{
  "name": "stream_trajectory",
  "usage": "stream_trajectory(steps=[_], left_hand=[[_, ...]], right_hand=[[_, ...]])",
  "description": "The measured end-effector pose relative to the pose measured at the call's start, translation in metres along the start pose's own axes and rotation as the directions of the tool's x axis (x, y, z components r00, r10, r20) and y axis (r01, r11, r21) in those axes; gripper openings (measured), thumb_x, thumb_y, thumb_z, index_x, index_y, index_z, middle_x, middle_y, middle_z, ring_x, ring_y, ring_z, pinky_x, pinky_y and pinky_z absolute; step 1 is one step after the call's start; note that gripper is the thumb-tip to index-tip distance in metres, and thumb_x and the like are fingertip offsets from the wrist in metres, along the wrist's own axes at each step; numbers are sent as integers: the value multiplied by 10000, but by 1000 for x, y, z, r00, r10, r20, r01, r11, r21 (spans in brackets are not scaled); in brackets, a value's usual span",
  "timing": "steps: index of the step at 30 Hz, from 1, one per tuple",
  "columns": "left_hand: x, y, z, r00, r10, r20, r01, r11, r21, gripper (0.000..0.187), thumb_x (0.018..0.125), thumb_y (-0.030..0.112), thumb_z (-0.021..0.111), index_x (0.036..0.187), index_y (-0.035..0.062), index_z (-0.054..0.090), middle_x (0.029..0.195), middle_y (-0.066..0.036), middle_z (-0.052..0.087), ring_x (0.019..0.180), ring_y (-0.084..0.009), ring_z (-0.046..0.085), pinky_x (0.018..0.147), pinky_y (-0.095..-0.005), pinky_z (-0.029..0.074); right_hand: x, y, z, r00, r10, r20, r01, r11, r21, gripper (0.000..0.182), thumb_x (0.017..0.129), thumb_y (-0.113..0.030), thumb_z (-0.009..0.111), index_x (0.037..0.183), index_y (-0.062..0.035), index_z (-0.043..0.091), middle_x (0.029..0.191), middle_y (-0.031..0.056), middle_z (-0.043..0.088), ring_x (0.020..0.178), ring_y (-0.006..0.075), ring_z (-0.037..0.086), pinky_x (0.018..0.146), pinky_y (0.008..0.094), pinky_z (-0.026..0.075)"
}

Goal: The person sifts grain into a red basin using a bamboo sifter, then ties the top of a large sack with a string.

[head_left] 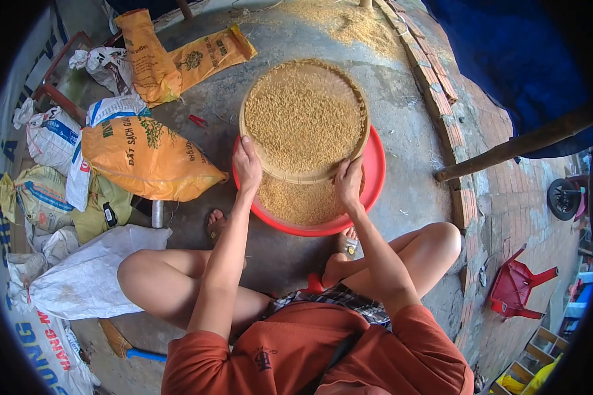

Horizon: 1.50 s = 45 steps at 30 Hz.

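A round woven sieve [263,158] full of golden grain [303,118] is held over a red basin [375,171]. My left hand [248,163] grips the sieve's lower left rim, its thumb on the near side. At the lower right rim, my right hand [348,183] holds the same sieve, fingers wrapped beneath the edge. More grain [296,203] lies in the basin below, partly hidden by the sieve.
Orange bags [151,158] and a white sack [92,270] lie on the left. Right of the basin runs a brick edging [441,112], with a wooden pole [514,146] leaning across. A red stool [517,286] lies tipped over at the right. Loose grain [366,33] covers the floor ahead.
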<state>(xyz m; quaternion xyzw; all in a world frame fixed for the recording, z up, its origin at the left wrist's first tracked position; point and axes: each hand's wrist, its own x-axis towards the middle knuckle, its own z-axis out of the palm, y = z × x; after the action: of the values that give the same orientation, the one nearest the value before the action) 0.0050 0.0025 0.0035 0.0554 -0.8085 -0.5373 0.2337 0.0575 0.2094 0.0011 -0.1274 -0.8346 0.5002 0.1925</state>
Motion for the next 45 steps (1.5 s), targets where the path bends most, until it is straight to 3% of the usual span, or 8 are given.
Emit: stream_trajectory(steps=[7,12,18,20,22,33,40,45], left_hand=[[-42,-93,17,948,-293,125,235,908,346,497,847,358,287,757,-62,537,664,-229,542,678,-361,544,604,-402,408],[-8,-98,-3,784,-588,198,603,798,-21,493,842,382,310,690,-18,553,586,-160,560,560,-236,584,476,-310,451],[-14,-9,13,867,-450,213,376,873,311,433,832,320,310,738,-35,540,619,-211,549,583,-323,564,526,-391,443],[-18,-62,25,935,-321,153,260,911,320,424,828,307,310,734,-35,543,645,-218,547,646,-365,546,577,-420,431],[-19,-64,14,949,-278,148,211,910,357,417,828,298,313,734,-36,544,670,-228,545,673,-371,541,594,-422,424],[10,21,-4,994,108,6,-108,994,-6,390,862,261,285,795,-63,490,700,-258,514,698,-404,498,576,-407,379],[-33,-85,23,909,-328,258,212,896,391,423,850,301,277,814,-42,523,688,-246,533,703,-383,528,602,-427,404],[-10,-29,11,980,-152,126,127,973,192,412,854,293,277,841,-48,508,715,-258,527,729,-387,517,620,-421,390]], right_hand=[[-21,72,23,926,339,166,-287,919,-271,245,784,-176,392,789,65,347,625,273,527,572,388,551,526,428,449],[-19,25,22,967,144,211,-156,987,43,257,787,-176,440,812,69,367,580,211,530,437,262,548,386,339,451],[11,68,8,843,506,182,-482,861,-161,261,737,-188,460,740,71,483,608,191,550,493,216,570,406,334,447],[-5,73,12,950,296,97,-249,909,-335,275,732,-191,445,744,82,481,623,223,550,538,256,583,466,360,465],[-11,36,7,847,478,231,-461,878,-129,274,730,-184,456,739,87,424,623,246,542,592,347,571,577,405,464],[3,-9,-2,997,-48,-56,47,999,-4,175,779,-97,375,873,34,309,584,259,479,547,405,496,501,467,359],[-13,68,10,954,275,117,-234,931,-282,241,753,-143,409,801,88,360,666,318,495,652,432,515,605,476,393],[0,29,1,982,167,88,-147,968,-203,229,766,-142,399,821,75,356,663,298,507,619,411,526,559,467,398]])
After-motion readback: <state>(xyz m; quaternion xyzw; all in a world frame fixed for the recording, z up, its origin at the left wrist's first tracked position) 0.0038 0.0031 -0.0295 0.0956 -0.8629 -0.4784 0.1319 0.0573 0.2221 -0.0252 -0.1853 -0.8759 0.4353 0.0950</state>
